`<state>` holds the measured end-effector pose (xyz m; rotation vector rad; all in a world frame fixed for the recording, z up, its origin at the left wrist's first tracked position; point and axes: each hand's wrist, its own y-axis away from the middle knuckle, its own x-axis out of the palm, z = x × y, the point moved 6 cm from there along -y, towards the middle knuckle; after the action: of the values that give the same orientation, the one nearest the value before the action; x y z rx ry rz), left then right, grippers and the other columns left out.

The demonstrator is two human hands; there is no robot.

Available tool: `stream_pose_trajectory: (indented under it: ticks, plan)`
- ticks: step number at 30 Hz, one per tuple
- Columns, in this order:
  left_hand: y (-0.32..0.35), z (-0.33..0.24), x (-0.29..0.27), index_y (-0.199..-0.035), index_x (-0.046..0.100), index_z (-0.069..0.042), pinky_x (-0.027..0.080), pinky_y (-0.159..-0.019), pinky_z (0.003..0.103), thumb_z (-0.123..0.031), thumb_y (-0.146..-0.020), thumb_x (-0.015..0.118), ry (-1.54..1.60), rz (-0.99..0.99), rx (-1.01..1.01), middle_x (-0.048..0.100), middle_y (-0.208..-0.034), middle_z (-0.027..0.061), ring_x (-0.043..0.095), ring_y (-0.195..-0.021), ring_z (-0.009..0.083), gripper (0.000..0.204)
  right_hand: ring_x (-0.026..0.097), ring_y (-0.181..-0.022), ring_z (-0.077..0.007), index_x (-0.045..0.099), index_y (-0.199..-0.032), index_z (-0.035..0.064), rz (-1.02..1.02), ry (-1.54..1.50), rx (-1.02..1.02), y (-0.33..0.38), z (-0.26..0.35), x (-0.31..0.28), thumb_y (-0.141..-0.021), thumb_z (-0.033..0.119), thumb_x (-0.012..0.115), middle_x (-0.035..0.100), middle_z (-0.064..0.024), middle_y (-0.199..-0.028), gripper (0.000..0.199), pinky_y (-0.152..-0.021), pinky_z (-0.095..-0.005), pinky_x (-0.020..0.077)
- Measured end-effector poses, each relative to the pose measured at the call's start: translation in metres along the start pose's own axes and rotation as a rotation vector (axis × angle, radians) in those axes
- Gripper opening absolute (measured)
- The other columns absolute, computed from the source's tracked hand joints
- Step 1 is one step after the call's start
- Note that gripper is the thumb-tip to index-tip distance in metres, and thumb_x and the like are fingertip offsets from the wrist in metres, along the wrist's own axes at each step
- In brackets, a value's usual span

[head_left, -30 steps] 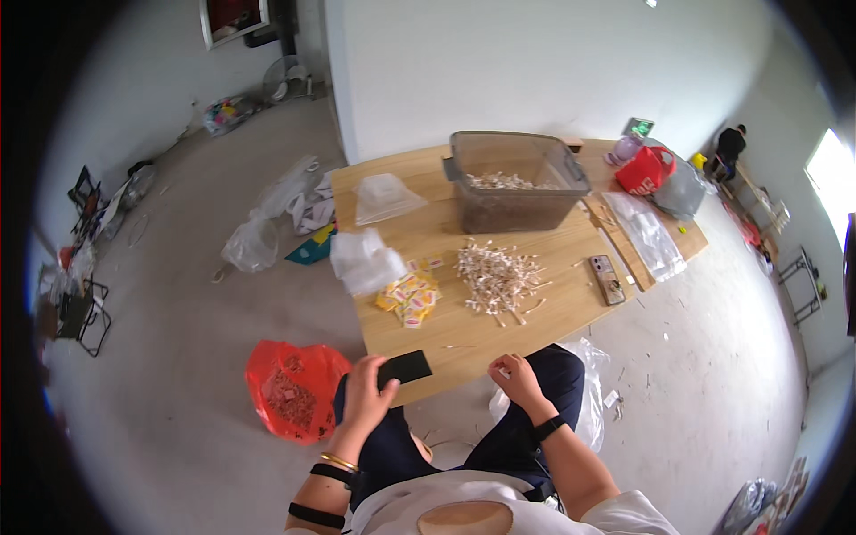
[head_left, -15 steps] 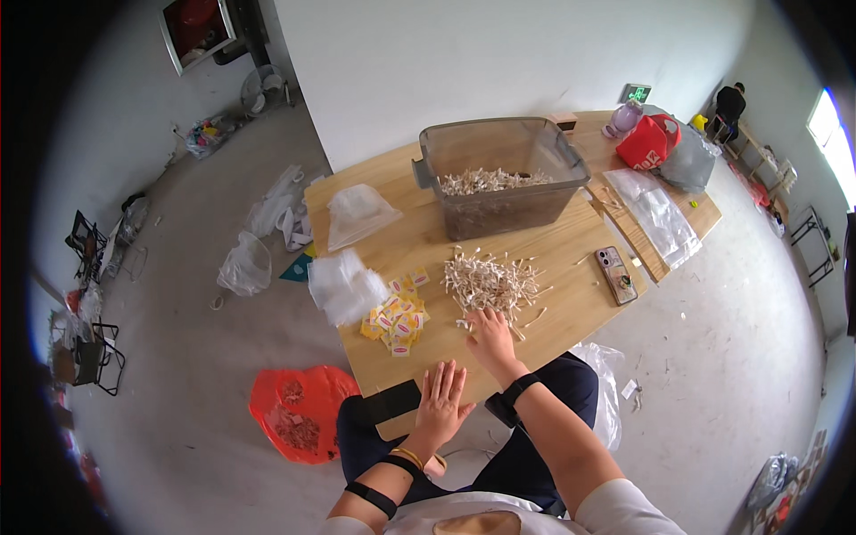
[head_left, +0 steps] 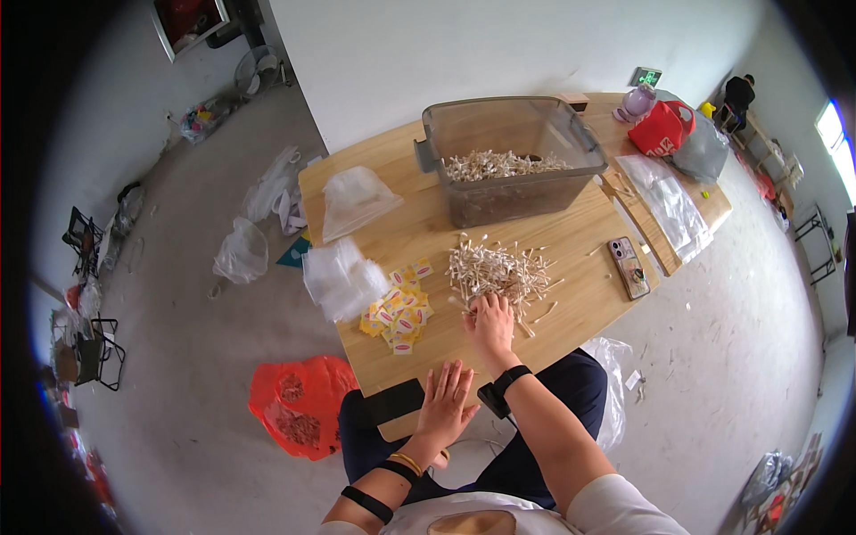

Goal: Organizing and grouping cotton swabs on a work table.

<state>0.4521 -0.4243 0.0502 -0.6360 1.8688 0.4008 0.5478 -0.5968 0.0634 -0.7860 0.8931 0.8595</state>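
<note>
A loose pile of cotton swabs (head_left: 501, 267) lies in the middle of the wooden table (head_left: 428, 343). At its near edge, my right hand (head_left: 490, 323) has its fingers bent down and closed on some swabs; the fingertips are hidden among them. My left hand (head_left: 444, 399) rests palm down by the near table edge, fingers outstretched, holding nothing. Small yellow and white paper cards (head_left: 399, 312) are heaped to the left of the swabs. Beside them sits a stack of clear plastic bags (head_left: 343, 281).
Behind the pile stands a grey see-through bin (head_left: 513, 209) partly filled with swabs. A phone (head_left: 629, 267) lies at the right, near flat plastic bags (head_left: 664, 201) and a red bag (head_left: 662, 129). On the floor at left is a red plastic bag (head_left: 303, 406). Another person (head_left: 738, 94) sits far right.
My right hand has shifted slightly up into the near edge of the pile, its fingers more curled. My left hand stays by the table edge. The whole view has tilted slightly.
</note>
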Motion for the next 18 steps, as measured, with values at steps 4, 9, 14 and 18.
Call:
stream_pose_trajectory:
  ticks: [4,9,14,18]
  plan:
    - [0.002,0.003,0.002,-0.155,0.025,-0.006,0.015,-0.120,0.060,-0.044,-0.097,0.054,-0.015,0.009,-0.024,0.021,-0.161,0.0223,0.019,-0.150,0.0414,0.075,0.053,-0.100,-0.0300,0.063,-0.087,0.0121,-0.011,-0.086,-0.129,0.022,0.004,-0.003,-0.077,0.021,0.073,0.058,-0.0073,-0.096,0.017,-0.088,-0.0421,0.0437]
    - [0.002,0.000,-0.002,-0.156,0.027,-0.007,0.017,-0.120,0.057,-0.046,-0.098,0.051,-0.073,-0.042,-0.011,0.020,-0.162,0.0221,0.020,-0.150,0.0373,0.074,0.052,-0.102,-0.0310,0.066,-0.088,0.0112,0.176,-0.232,-0.210,0.053,0.007,-0.012,-0.083,0.016,0.070,0.058,-0.0074,-0.095,0.008,-0.090,-0.0427,0.0432]
    - [0.002,0.002,-0.009,-0.155,0.027,-0.007,0.018,-0.120,0.058,-0.044,-0.098,0.052,-0.058,-0.075,-0.039,0.018,-0.162,0.0235,0.018,-0.149,0.0425,0.073,0.053,-0.104,-0.0325,0.068,-0.097,0.0123,0.140,-0.304,-0.175,0.066,0.002,-0.044,-0.078,0.020,0.075,0.060,-0.0086,-0.103,0.021,-0.091,-0.0433,0.0427]
    - [-0.012,0.020,-0.028,-0.156,0.024,-0.007,0.018,-0.119,0.058,-0.034,-0.096,0.059,0.147,-0.193,-0.176,0.015,-0.161,0.0244,0.015,-0.148,0.0475,0.074,0.051,-0.110,-0.0331,0.065,-0.109,0.0128,0.141,-0.223,-0.101,0.069,-0.028,-0.068,-0.077,0.019,0.075,0.060,-0.0080,-0.110,0.034,-0.093,-0.0436,0.0413]
